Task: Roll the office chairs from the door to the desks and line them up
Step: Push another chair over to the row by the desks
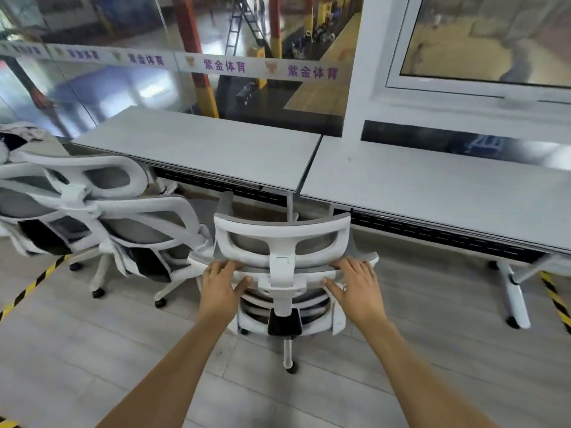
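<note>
A white-framed office chair [279, 239] with grey mesh stands right in front of me, its back toward me, facing the gap between two grey desks. My left hand [221, 284] grips the top edge of its backrest on the left side. My right hand [358, 285] grips the same edge on the right side. Two more white mesh chairs stand side by side to the left, the nearer chair [154, 230] and the farther chair [68, 193], both in front of the left desk [210, 146]. The right desk [432, 186] has no chair before it.
Glass wall with a printed banner [222, 66] runs behind the desks, and a white window frame [463, 88] sits at the right. Yellow-black floor tape [27, 288] crosses the left floor, and more tape [556, 301] lies at the right near the desk leg [513, 291].
</note>
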{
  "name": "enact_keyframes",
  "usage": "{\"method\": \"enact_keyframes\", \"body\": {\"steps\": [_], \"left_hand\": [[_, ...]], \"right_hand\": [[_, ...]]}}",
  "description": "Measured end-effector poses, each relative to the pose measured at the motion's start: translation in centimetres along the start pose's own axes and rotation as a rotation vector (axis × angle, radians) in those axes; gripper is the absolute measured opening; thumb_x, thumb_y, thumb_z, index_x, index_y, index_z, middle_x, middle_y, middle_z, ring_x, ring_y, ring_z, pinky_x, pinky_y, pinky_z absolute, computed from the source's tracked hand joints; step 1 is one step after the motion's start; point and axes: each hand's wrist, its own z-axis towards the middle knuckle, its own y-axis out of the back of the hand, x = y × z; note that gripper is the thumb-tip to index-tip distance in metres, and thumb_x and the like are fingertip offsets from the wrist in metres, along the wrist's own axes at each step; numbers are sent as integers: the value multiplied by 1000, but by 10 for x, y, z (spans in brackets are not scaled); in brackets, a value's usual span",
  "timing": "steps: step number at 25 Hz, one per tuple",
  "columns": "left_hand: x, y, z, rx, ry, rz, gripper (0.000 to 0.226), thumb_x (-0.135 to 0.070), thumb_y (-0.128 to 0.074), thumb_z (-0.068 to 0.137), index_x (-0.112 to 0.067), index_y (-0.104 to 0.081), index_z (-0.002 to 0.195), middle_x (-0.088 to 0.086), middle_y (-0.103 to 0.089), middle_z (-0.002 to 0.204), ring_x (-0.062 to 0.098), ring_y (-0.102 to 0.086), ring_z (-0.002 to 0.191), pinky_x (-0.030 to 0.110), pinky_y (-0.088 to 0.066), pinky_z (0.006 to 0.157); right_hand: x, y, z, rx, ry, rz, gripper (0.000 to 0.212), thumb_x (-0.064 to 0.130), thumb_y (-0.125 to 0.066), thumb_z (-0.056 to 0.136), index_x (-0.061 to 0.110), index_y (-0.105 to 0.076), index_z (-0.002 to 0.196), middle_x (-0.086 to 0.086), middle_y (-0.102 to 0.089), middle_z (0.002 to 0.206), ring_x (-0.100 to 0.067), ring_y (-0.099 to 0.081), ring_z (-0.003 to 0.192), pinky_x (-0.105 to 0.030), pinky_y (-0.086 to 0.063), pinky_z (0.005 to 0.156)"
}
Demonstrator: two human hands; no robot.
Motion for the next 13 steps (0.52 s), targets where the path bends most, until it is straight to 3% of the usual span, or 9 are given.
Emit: {"method": "enact_keyframes", "body": {"steps": [8, 13], "left_hand": [[-21, 3, -22, 13, -123, 145, 39, -26, -64, 91, -18, -56, 128, 8, -55, 132, 32, -42, 127, 47, -39, 105], [-64, -7, -62, -5, -271, 112, 26, -17, -67, 85, -19, -65, 111, 1, -61, 113, 29, -52, 104, 45, -45, 90]], "right_hand": [[17, 1, -14, 39, -169, -20, 52, 45, -55, 97, 25, -47, 144, 0, -38, 157, -21, -25, 149, -44, -24, 121], [17, 34, -39, -1, -194, 37, 39, 32, -58, 95, 25, -54, 133, 5, -55, 137, -23, -49, 126, -36, -37, 104]]}}
